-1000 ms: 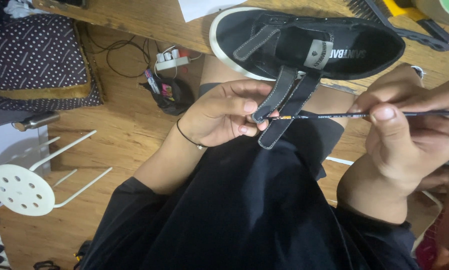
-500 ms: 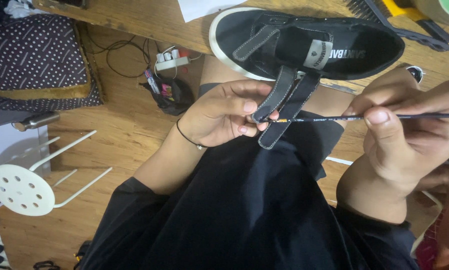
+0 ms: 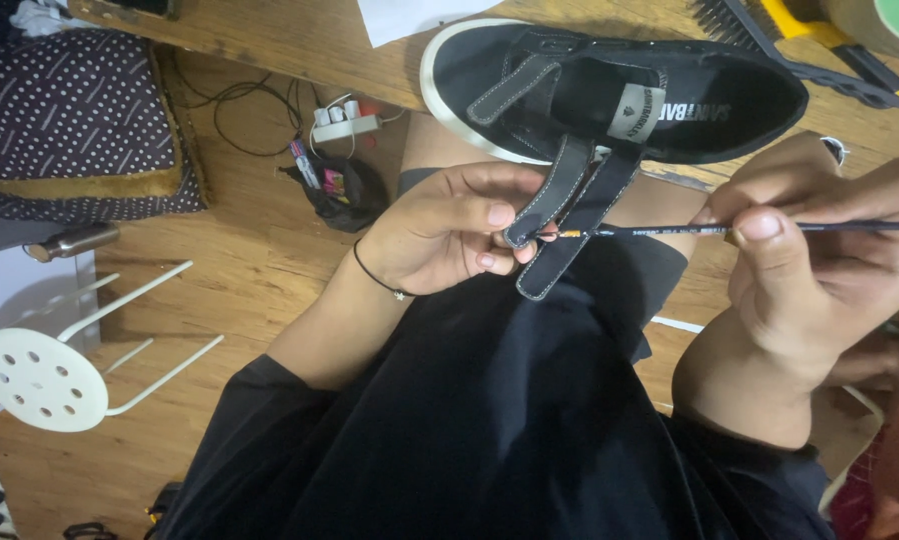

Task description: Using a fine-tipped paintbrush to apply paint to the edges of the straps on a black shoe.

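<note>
Fine brush meets a shoe strap held out over the lap.

The left hand (image 3: 449, 225) pinches the free end of one strap (image 3: 549, 195) between thumb and fingertips, pulling it off the black shoe (image 3: 609, 90), which lies on its side at the edge of the wooden table (image 3: 299, 40). The right hand (image 3: 819, 260) is closed around a thin paintbrush (image 3: 669, 230), its tip touching the strap's edge by the left thumb, though the exact contact spot is hard to make out. The strap looks soft and floppy, so it probably needs holding taut near its end; a second strap (image 3: 579, 230) hangs loose beside it. The brush looks light and stiff, best gripped close to the ferrule for control.
</note>
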